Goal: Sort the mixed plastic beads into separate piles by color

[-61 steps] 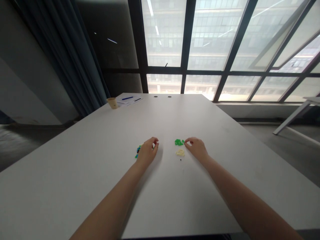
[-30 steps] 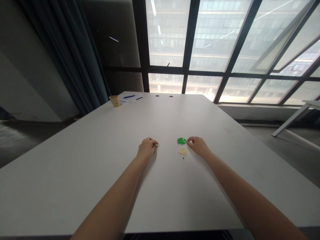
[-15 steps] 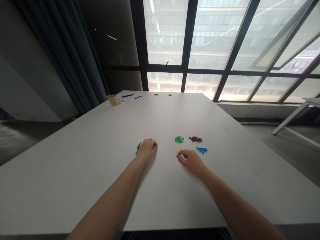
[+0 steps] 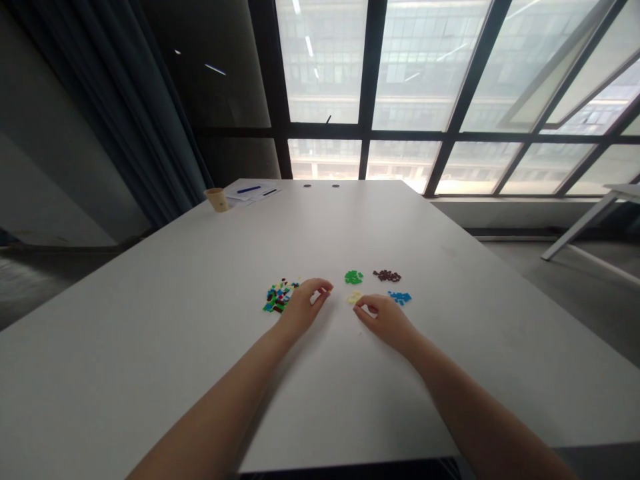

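Observation:
My left hand (image 4: pixel 305 303) is just right of a mixed pile of small coloured pieces (image 4: pixel 277 298), partly covering it. Its thumb and fingers are curled together, and a pale speck shows at the fingertips, too small to name. Beside a small pile of pale yellow pieces (image 4: pixel 354 297), my right hand (image 4: pixel 384 315) has thumb and index finger closed in a pinch. Whatever lies between those tips is hidden. Behind the hands are a green pile (image 4: pixel 353 277) and a dark brown pile (image 4: pixel 387 275). A blue pile (image 4: pixel 400 297) sits just beyond the right hand.
The white table (image 4: pixel 320 387) carries a tan cup (image 4: pixel 217 199) at its far left, beside papers (image 4: pixel 255 194) with a blue pen (image 4: pixel 249 189). Two dark round discs (image 4: pixel 321 186) lie near the far edge. A white-legged piece of furniture (image 4: pixel 580 223) stands at right.
My left hand has moved right, off the mixed pile, uncovering more of it. My right hand stays by the yellow pieces. The whole view has shifted slightly.

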Available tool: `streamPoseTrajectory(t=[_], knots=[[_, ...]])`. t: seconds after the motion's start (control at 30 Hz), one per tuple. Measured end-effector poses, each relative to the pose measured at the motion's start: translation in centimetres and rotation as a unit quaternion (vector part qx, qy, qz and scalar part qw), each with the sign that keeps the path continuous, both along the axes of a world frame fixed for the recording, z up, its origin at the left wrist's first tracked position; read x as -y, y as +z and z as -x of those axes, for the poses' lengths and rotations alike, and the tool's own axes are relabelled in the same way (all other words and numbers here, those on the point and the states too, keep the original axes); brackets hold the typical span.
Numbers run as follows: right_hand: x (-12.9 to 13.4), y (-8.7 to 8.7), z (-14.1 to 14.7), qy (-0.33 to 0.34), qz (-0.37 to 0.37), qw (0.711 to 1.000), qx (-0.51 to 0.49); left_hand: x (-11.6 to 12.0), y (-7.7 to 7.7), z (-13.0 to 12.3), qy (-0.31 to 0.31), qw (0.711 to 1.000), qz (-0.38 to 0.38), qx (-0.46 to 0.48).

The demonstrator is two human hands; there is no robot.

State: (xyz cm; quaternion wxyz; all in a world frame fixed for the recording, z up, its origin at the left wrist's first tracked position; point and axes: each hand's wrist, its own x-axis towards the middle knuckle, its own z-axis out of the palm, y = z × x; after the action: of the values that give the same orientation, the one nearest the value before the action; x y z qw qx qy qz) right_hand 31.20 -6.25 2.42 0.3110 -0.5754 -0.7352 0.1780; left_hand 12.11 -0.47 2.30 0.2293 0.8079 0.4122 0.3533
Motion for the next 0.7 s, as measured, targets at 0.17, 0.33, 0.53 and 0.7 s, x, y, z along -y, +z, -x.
streamPoseTrajectory(t=[0.17, 0.33, 0.53, 0.7], knots=[[-0.1, -0.1, -0.3, 0.004, -0.012, 1.000, -0.019, 0.9, 0.1, -0.7, -0.028, 0.998, 0.035, 0.046], [0.2, 0.5, 0.1, 0.024, -0.061, 0.996, -0.059, 1.7, 0.6, -1.1, -0.044, 0.995, 0.068, 0.061], [0.6, 0.7, 0.6, 0.056, -0.097, 0.993, -0.049, 2.6, 1.2, -1.4, -0.059, 0.989, 0.125, 0.059], [0.5, 0.4, 0.8, 0.065, -0.112, 0.991, -0.044, 2.6, 1.0, -1.5, -0.090, 0.980, 0.158, 0.078]])
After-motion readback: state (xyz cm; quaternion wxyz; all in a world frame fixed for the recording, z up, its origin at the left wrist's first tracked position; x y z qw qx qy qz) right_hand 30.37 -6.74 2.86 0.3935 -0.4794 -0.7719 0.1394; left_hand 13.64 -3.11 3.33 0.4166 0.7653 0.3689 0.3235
